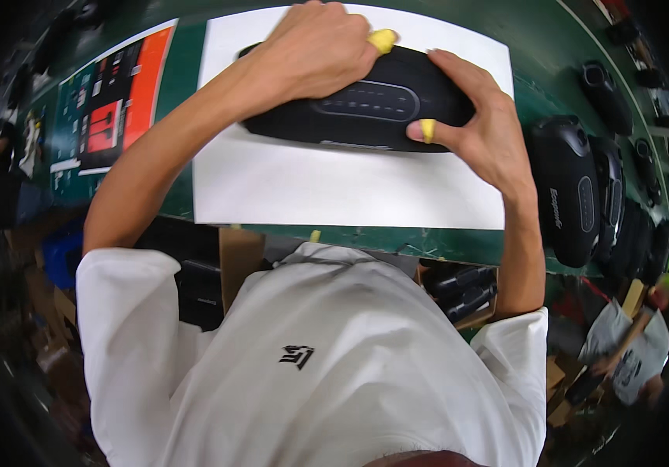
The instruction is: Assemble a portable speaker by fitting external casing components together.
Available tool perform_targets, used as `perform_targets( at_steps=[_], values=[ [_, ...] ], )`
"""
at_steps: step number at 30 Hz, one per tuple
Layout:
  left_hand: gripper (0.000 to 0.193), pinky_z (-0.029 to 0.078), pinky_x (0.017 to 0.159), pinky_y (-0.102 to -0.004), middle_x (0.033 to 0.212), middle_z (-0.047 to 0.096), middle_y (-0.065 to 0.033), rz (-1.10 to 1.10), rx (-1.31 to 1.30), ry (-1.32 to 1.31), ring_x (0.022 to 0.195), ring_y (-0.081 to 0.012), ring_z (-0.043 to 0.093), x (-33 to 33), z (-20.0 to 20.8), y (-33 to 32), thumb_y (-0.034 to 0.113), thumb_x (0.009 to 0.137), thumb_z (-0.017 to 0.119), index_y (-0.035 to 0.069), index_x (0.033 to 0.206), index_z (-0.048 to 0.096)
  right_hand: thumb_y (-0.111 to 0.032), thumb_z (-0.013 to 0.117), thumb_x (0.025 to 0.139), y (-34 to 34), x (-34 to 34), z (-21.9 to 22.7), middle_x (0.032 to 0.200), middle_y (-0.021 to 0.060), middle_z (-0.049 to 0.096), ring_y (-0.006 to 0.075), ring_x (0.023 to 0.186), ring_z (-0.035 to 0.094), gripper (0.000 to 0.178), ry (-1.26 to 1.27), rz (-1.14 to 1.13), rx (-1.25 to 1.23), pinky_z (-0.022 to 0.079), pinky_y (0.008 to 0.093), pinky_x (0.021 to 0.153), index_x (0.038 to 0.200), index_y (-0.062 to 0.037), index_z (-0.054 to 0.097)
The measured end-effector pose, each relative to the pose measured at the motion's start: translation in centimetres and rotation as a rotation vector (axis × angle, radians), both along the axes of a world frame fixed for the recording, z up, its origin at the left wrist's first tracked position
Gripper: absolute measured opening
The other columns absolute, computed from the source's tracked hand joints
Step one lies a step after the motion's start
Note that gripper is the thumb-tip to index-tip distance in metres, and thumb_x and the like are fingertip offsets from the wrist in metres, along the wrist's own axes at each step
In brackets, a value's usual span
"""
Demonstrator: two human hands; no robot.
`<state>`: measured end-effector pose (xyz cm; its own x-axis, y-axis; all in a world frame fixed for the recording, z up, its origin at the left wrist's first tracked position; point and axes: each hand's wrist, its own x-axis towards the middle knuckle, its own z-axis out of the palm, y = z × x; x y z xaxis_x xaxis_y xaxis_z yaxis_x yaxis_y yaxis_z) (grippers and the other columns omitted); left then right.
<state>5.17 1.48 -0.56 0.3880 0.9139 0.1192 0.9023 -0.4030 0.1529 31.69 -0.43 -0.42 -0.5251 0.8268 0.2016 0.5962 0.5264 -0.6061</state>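
A black portable speaker (303, 124) with a rounded body lies across a white sheet (342, 191) on the bench in front of me. An oval button panel (369, 101) faces up on it. My right hand (490, 128) grips the speaker's right end, thumb on the near side and fingers at the far side. Over the left part of the speaker, near its far edge, my left hand (323, 50) is closed with curled fingers. What those fingers hold, if anything, is hidden. Both thumbs wear yellow tape.
Several black speakers (564, 194) stand on the green bench (459, 243) to the right. A printed orange and black sheet (128, 97) lies at the left. Below the bench edge, a cardboard box (475, 311) holds black items. Another person (630, 350) is at the lower right.
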Motion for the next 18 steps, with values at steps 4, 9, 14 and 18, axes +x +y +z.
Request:
perform_targets(
  at_steps=[4, 9, 14, 18],
  values=[
    [0.045, 0.058, 0.092, -0.0467, 0.108, 0.077, -0.0276, 0.234, -0.326, -0.402, 0.096, -0.0414, 0.076, -4.3, 1.0, 0.8, 0.035, 0.108, 0.05, 0.002, 0.124, 0.077, -0.023, 0.1, 0.068, -0.7, -0.1, 0.6, 0.145, 0.0225, 0.067, 0.0376, 0.134, 0.062, 0.085, -0.018, -0.09, -0.091, 0.052, 0.0443, 0.114, 0.143, 0.0005, 0.067],
    [0.041, 0.059, 0.087, -0.0475, 0.1, 0.077, -0.0278, 0.123, 0.052, -0.108, 0.09, -0.0401, 0.077, -3.9, -1.8, -3.3, 0.027, 0.108, 0.047, 0.005, 0.129, 0.075, -0.024, 0.099, 0.066, -0.9, -0.6, 0.6, 0.145, 0.0216, 0.068, 0.038, 0.134, 0.062, 0.085, -0.016, -0.09, -0.061, 0.051, 0.0452, 0.115, 0.143, -0.0006, 0.069],
    [0.04, 0.055, 0.092, -0.0514, 0.096, 0.076, -0.0291, 0.21, -0.122, -0.049, 0.095, -0.0416, 0.075, -3.1, 0.0, -3.0, 0.025, 0.107, 0.049, 0.002, 0.126, 0.074, -0.035, 0.096, 0.068, -0.5, -0.2, 0.1, 0.138, 0.0206, 0.072, 0.0373, 0.131, 0.064, 0.084, -0.032, -0.08, 0.032, 0.052, 0.0438, 0.111, 0.14, 0.0003, 0.07],
    [0.074, 0.053, 0.107, -0.0468, 0.133, 0.068, -0.0301, 0.075, -0.241, -0.232, 0.122, -0.0419, 0.069, -5.3, 1.3, -2.5, 0.047, 0.091, 0.075, 0.007, 0.151, 0.059, -0.042, 0.099, 0.066, 2.6, 0.0, 1.0, 0.133, 0.0249, 0.074, 0.0359, 0.117, 0.073, 0.093, -0.078, -0.04, -0.201, 0.058, 0.0404, 0.103, 0.146, -0.0038, 0.068]
  ],
)
